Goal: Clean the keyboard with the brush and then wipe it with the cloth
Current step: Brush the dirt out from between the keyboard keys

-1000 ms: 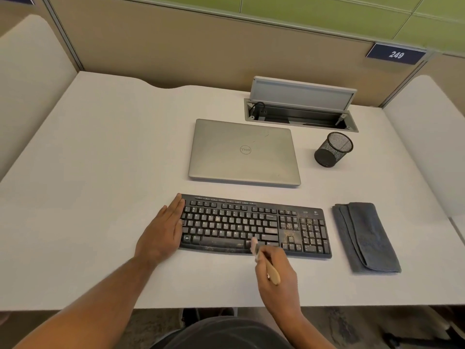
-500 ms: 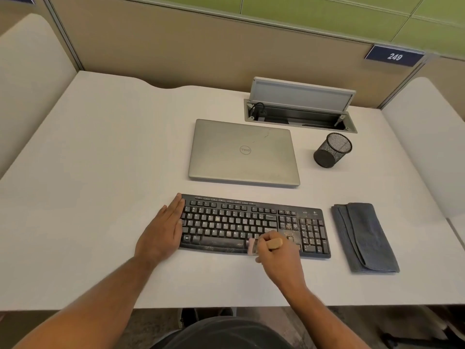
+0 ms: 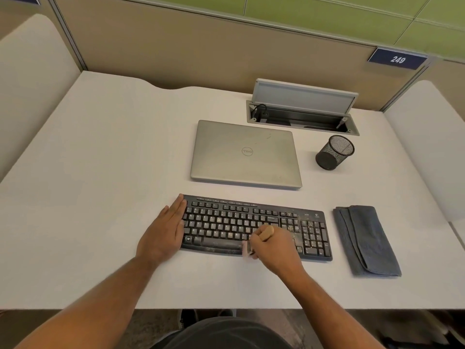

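Beige cubicle panels wall in a white desk (image 3: 100, 172), and most of the action sits near its front edge. Farthest left, the left hand (image 3: 163, 231) lies flat with straight fingers against the left end of the black keyboard (image 3: 226, 222), steadying it and gripping nothing. Dust still speckles many keys and the number pad (so brushing looks only partly done). Toward the keyboard's middle, the right hand (image 3: 274, 248) has its fingers curled round the wooden-handled brush (image 3: 265, 234), bristles down at the front edge of the keyboard beside the space bar. Behind, mid-desk, lies a closed silver laptop (image 3: 245, 154), with a black mesh cup (image 3: 334, 152) and an open cable tray (image 3: 302, 117) toward the back right corner. Farthest right, the folded grey cloth (image 3: 364, 240) rests untouched just beside the keyboard; wiping, I judge, is yet to come.
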